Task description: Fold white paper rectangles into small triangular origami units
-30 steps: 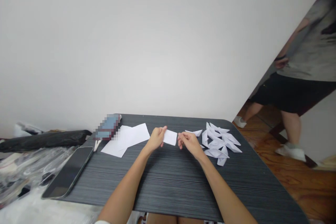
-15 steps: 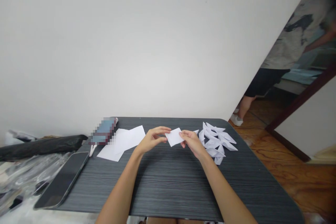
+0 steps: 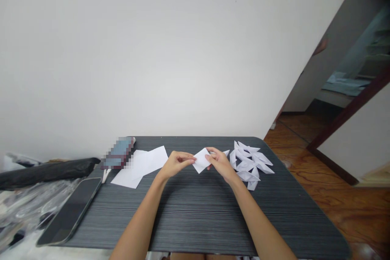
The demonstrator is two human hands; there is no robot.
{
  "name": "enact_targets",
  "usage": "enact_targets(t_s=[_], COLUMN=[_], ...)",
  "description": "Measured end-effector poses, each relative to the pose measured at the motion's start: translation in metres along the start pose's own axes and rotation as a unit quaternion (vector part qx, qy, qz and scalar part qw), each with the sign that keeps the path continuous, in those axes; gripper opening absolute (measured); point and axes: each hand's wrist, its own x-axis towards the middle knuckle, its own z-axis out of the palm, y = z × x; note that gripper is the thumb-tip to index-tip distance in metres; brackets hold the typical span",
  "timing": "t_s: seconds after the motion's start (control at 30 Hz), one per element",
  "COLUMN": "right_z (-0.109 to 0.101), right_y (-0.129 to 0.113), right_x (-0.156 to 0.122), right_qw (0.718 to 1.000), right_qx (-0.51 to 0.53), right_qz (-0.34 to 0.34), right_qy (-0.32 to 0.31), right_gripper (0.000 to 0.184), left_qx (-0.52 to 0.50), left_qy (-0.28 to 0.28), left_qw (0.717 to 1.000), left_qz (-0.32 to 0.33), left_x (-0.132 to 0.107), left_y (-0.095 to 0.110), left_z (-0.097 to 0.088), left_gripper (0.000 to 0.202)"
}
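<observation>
Both my hands hold one small white paper slip just above the dark striped table. My left hand pinches its left corner with curled fingers. My right hand grips its right edge, fingers closed. The slip is tilted, one corner pointing down. A pile of several folded white paper pieces lies just to the right of my right hand. Flat white sheets lie to the left of my left hand.
A dark phone overhangs the table's left edge. A blurred-out small item sits at the back left, with a black bag and clear plastic beyond. A white wall stands behind; wooden floor and a doorway are on the right.
The paper slip has turned from level to tilted between my hands, and my right hand closed onto it. A person standing at the right has left the view.
</observation>
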Motion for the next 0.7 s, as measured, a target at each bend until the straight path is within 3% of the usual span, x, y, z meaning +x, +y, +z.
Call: enact_targets(t_s=[0.13,0.27,0.37,0.7], right_z=[0.001,0.001,0.001,0.000], right_y=[-0.009,-0.008,-0.002,0.001], right_x=[-0.004,-0.005,-0.001,-0.002], right_qw=[0.994,0.977,0.978,0.988], right_qx=[-0.045,-0.165,-0.143,-0.066], right_qz=[-0.096,-0.132,-0.132,-0.077], right_qy=[-0.014,0.034,0.081,0.119], right_gripper=[0.047,0.017,0.014,0.024], left_qx=[0.029,0.062,0.074,0.057], left_qy=[0.080,0.124,0.131,0.116], left_qw=[0.996,0.990,0.988,0.991], left_qz=[0.011,0.021,0.037,0.017], left_x=[0.002,0.003,0.002,-0.001], left_y=[-0.002,-0.003,-0.002,-0.006], left_z=[0.005,0.013,0.020,0.028], left_gripper=[0.022,0.022,0.022,0.033])
